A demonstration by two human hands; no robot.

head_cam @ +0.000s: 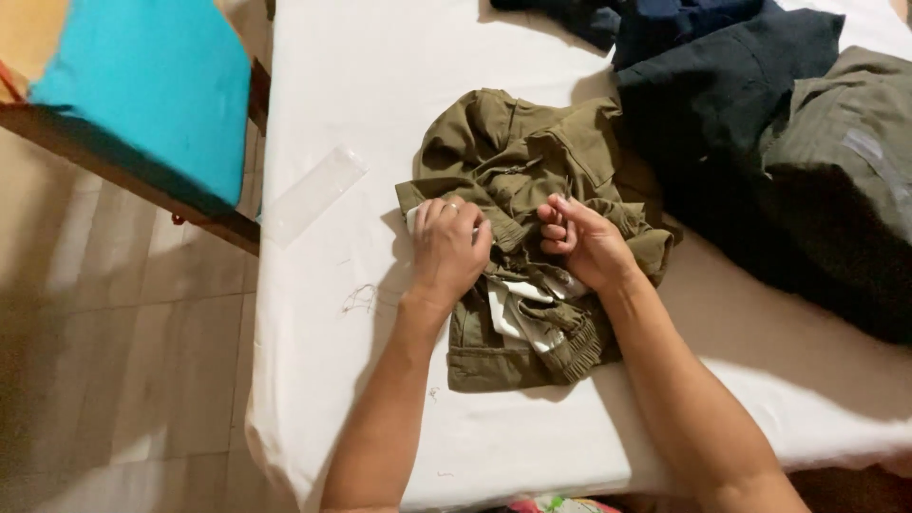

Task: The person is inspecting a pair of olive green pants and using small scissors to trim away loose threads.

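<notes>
The olive trousers (532, 228) were being bunched mid-fold, cloth pinched by the left hand (448, 249) and right hand (584, 242), so smoothing probably was needed next.

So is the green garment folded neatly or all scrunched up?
Scrunched up. The green garment lies in a wrinkled heap on the table, its white lining showing, with the left hand and right hand gripping it.

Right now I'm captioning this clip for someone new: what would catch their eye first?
Both hands, left hand and right hand, grip a crumpled olive-green garment in the middle of the white-covered table. To the right lies a pile of dark clothes, and at top left a bright turquoise seat cushion stands out beside the table.
</notes>
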